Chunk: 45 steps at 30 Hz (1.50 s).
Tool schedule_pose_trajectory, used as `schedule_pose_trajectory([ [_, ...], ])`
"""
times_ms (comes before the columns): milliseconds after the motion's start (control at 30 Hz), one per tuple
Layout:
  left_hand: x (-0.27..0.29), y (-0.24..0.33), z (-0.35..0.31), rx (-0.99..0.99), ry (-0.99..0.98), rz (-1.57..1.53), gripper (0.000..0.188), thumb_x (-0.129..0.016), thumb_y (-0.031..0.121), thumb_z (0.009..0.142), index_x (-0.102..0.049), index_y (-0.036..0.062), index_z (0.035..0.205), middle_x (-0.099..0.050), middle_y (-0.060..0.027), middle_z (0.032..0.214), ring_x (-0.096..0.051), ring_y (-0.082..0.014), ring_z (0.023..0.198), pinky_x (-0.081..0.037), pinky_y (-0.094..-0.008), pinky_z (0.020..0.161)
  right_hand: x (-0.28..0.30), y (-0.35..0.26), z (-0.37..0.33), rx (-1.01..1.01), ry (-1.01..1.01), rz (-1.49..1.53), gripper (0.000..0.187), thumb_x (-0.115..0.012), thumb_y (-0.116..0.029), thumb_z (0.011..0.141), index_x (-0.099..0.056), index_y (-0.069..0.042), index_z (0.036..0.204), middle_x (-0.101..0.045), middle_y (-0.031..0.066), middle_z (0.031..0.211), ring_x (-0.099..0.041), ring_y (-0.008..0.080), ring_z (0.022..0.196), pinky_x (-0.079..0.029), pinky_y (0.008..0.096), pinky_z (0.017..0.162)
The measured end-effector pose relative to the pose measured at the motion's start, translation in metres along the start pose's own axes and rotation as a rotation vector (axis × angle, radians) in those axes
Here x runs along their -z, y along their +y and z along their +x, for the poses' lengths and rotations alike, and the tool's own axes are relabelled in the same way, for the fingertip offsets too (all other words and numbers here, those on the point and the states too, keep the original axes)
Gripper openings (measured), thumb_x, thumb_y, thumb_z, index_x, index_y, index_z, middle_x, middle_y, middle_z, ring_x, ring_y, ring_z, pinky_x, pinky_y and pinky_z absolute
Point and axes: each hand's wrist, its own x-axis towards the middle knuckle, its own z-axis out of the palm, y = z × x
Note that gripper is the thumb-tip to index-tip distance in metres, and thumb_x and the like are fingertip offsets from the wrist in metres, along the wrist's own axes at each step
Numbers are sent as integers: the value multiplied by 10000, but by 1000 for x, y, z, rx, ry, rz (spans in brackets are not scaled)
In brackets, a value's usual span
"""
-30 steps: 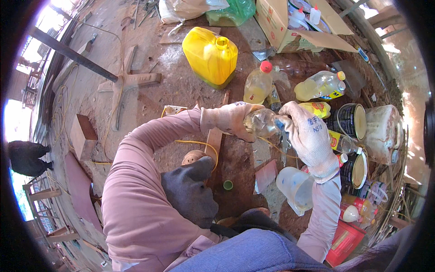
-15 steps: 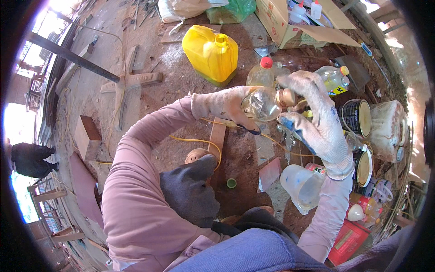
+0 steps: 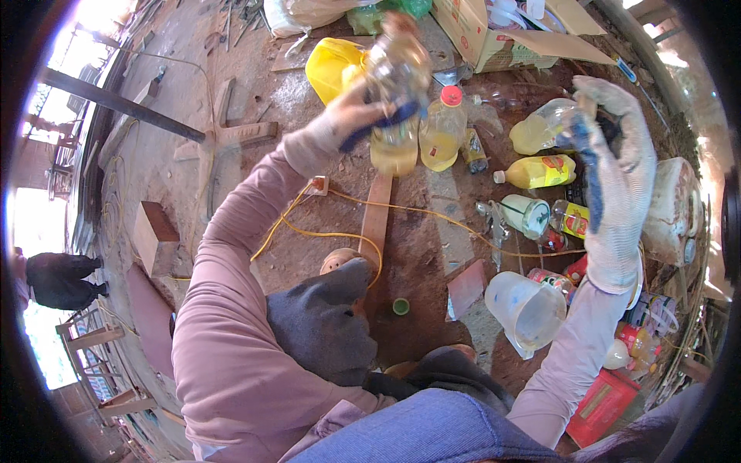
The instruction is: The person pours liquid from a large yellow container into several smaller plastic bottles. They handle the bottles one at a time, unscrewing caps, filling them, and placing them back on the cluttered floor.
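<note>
Around, yellow canister (image 3: 332, 65), plastic jug (image 3: 529, 309).

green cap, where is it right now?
Head view, low centre: the small green cap lies on the dirt floor, right of the grey cloth and left of the clear plastic jug.

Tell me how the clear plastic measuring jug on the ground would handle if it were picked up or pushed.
The clear plastic measuring jug looks empty and thin-walled, so it is probably light. It lies tilted on uneven dirt, so a push would likely roll or tip it. Its plastic seems stiff enough to hold shape, though the smooth wall might be slippery in the gloved right hand.
</note>
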Motion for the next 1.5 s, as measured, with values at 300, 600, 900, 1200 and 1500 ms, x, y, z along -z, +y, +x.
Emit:
schedule_pose_trajectory([
  [300,80,31,19,-253,262,-110,444,-588,148,977,-451,0,1373,-625,-152,1253,-663,-243,1078,-556,-345,938,38,6,-7,43,128,-99,390,-499,-215,1022,-539,28,1324,-552,124,1362,-582,173,1189,-450,323,1051],
  [600,75,54,25,-286,337,-25,400,-570,133,988,-479,-14,1349,-612,-186,1277,-642,-250,1127,-534,-375,977,39,7,-7,28,182,-108,356,-489,-162,1009,-573,19,1305,-600,122,1270,-613,186,1133,-469,325,1018],
  [900,100,59,9,-569,338,845,341,-463,65,1016,-495,-46,1337,-548,-192,1368,-566,-289,1245,-482,-383,1037,52,15,-6,13,181,-120,383,-450,-165,1020,-545,26,1338,-575,128,1327,-601,195,1173,-455,335,1045],
  [1200,121,57,20,-411,386,123,339,-498,103,1017,-494,-33,1327,-601,-192,1306,-613,-299,1180,-509,-401,999,78,25,-10,69,85,-522,432,-406,-240,1024,-551,-19,1366,-517,105,1404,-567,194,1210,-412,338,1089],
  [1500,175,41,6,-530,323,763,364,-489,53,1016,-490,-36,1369,-585,-173,1335,-608,-244,1184,-493,-358,1025,64,35,-6,100,170,-210,362,-580,-146,974,-584,17,1297,-648,120,1219,-647,176,1089,-505,297,954],
])
